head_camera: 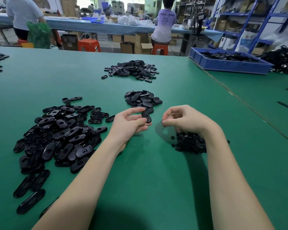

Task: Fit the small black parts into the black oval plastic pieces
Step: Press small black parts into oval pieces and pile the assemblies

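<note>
My left hand [130, 125] pinches one black oval plastic piece [146, 116] between thumb and fingers, just above the green table [140, 180]. My right hand [183, 120] hovers to its right with curled fingers, pinching a small black part [162, 122] at the fingertips. Under my right wrist lies a heap of small black parts [189, 143]. A big pile of oval pieces [60, 135] spreads to the left. A smaller pile of oval pieces [142, 99] sits just beyond my hands.
A third pile of ovals [133, 69] lies farther back. A blue crate [229, 62] with black parts stands at the back right, beside a black heap [283, 60]. People work at a blue bench [106, 27] behind.
</note>
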Available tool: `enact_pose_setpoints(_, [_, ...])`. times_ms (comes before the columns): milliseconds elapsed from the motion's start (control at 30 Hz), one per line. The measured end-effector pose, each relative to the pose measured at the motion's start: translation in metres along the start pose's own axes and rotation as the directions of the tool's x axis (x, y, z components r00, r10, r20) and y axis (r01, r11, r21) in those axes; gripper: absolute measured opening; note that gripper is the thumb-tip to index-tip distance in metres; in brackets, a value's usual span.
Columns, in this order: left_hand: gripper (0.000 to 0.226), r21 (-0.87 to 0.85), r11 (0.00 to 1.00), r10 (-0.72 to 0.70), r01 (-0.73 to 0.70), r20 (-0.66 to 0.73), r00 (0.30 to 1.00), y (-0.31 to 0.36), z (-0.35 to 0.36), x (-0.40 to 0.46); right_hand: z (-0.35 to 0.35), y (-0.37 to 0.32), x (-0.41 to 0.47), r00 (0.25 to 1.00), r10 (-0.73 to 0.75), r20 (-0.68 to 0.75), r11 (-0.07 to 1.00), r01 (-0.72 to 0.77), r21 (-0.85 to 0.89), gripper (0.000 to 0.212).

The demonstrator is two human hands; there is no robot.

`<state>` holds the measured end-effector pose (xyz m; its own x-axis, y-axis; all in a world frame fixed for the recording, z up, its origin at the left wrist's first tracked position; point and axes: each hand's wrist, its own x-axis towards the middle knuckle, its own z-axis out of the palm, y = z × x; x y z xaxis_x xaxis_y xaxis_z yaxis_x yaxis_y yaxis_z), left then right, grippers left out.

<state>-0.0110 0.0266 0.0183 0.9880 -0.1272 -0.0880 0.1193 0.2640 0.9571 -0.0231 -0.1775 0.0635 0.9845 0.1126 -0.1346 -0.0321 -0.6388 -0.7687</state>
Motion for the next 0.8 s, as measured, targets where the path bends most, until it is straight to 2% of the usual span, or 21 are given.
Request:
enact_pose_setpoints(167, [0.032,0.060,0.993,0.098,-0.099,0.021,0.995,0.000,-0.002,0.000,0.014,-0.005,0.004,0.996,-0.073,-0.044,0.980,0.080,0.184,0.009])
enact_pose_setpoints(300, [0.029,0.084,0.983,0.161,-0.163,0.033,0.986,0.001,-0.001,-0.002,0.016,-0.007,0.004,0.995,-0.102,-0.021,0.955,0.104,0.276,0.007])
enact_pose_setpoints(667, [0.028,0.065,0.980,0.183,-0.189,0.078,0.980,0.003,-0.001,-0.005,0.019,-0.007,0.006,0.989,-0.097,-0.109,0.948,0.125,0.294,0.006])
enact_pose_setpoints(800, [0.025,0.060,0.978,0.197,-0.201,0.057,0.979,0.002,-0.002,-0.005,0.018,-0.007,0.009,0.992,-0.086,-0.095,0.932,0.114,0.345,0.008])
